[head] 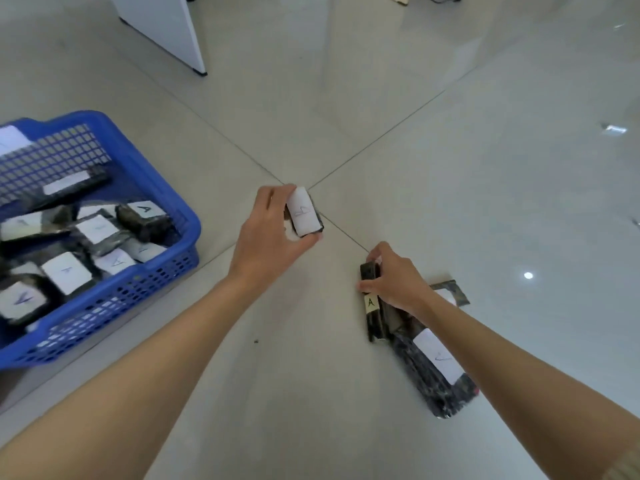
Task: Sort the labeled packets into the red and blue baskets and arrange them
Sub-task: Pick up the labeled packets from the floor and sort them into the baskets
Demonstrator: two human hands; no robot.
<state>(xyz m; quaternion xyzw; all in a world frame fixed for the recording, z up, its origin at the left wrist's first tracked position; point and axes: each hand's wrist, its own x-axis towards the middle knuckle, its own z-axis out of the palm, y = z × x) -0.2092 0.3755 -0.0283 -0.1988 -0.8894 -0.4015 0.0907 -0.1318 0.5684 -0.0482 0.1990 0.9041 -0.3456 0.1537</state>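
1. Left grip (pixel 273 233): closed round the white-label packet (pixel 304 213), thumb on its near end, fingers over the far end. It's held above the floor (pixel 450 168), right over the spot where the tile joints cross. Label faces up; mark on it too blurry to read.
2. Right grip (pixel 394 282): closed on the yellow-label packet (pixel 371 302), thumb on its left side, fingers curled over the top. This packet is dark and narrow, stood on edge, and its small yellow tag reads "A".
3. The yellow-label packet sits at the left edge of a small pile on the floor, touching the others.
4. Big packet (pixel 438 372): dark wrap w/ white label, lies flat at the near end of the pile, partly under the right forearm. Its mark is faint.
5. Third packet (pixel 453 294): corner shows behind the right wrist, flat on the floor; rest hidden.
6. Blue basket (pixel 166 192): on the floor at left, well apart from the pile, near the left forearm.
7. Basket packets (pixel 145 216): many dark ones w/ white labels, heaped loosely and overlapping; several read "A".
8. White panel (pixel 162 26): stands upright on the floor, far left.
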